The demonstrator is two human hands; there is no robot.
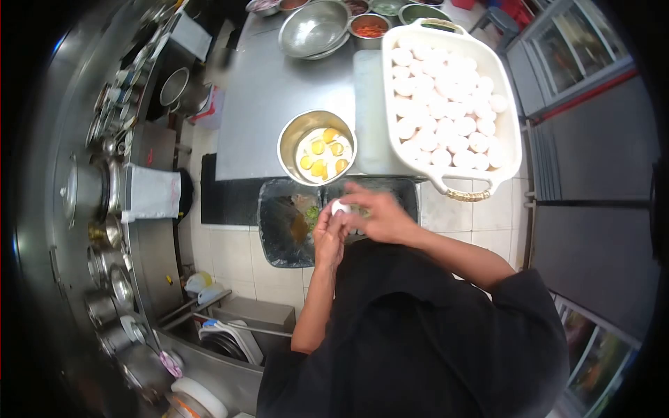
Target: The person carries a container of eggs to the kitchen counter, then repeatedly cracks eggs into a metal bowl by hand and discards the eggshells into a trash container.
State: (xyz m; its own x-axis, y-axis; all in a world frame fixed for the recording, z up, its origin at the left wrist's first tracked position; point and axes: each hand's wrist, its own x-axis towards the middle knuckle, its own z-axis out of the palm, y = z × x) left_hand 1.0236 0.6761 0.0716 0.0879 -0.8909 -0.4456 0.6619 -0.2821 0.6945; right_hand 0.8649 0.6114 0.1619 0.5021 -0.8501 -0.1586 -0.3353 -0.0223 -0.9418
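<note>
A white egg (339,207) is held in the fingertips of my left hand (327,240), in front of the table edge. Close beside it on the right is my right hand (383,217), slightly blurred, with its fingers apart; whether they touch the egg is hard to make out. Just beyond my hands, a steel pot (284,150) stands at the table's front edge, with several yellow yolks (318,147) and egg white inside. Below my hands is a bin lined with a black bag (275,240), holding some green and brown scraps.
A large white basket (512,132) heaped with eggs (446,104) rests on a pale cutting board (371,104) on the steel table (258,90). Steel bowls (313,28) and a container of orange pieces (369,29) stand at the back. Pots (82,191) line the left.
</note>
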